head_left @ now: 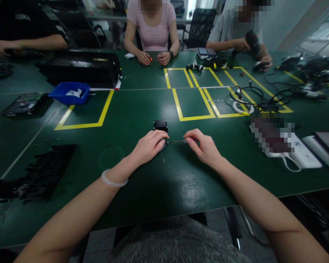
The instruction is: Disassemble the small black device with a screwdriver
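Note:
My left hand (149, 147) is closed over a dark rounded piece (162, 146), which is mostly hidden under the fingers. From its right side a thin metal rod (177, 141), like a screwdriver shaft, runs level to my right hand (204, 146). The right thumb and fingers pinch the rod's far end. Whether rod and dark piece are joined I cannot tell. Just beyond my left fingertips sits a small black box-shaped part (161, 125). Two tiny screws (163, 160) lie on the green table (142, 193) nearer to me.
At left are a black tool roll (50, 168), a blue tray (71, 93) and a large black case (82, 67). Tangled cables (260, 96) and a white power bank (304, 149) lie right. Across the table sit several people, one holding a power driver (252, 42).

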{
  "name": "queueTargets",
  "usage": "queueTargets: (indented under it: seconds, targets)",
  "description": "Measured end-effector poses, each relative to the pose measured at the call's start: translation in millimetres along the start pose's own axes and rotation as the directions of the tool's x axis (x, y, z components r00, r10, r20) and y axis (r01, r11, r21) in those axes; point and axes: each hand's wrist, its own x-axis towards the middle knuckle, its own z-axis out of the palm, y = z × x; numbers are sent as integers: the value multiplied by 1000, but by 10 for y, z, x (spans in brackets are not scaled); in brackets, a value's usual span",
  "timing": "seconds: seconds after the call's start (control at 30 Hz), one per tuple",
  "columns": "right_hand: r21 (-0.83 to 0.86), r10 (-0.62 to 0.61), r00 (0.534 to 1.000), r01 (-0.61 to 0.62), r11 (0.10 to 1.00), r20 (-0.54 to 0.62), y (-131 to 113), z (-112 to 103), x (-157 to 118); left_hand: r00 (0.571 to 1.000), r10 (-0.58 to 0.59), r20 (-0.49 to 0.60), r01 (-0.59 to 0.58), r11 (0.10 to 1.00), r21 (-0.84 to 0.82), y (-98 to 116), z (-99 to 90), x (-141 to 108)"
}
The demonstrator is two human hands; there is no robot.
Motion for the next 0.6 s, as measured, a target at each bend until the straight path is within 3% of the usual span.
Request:
queueTargets:
  seconds: [0.6]
  targets:
    - [-36,-11,1000,12,999,19,7,2,-7,1000,16,-7,-16,1000,-8,-4,1,3]
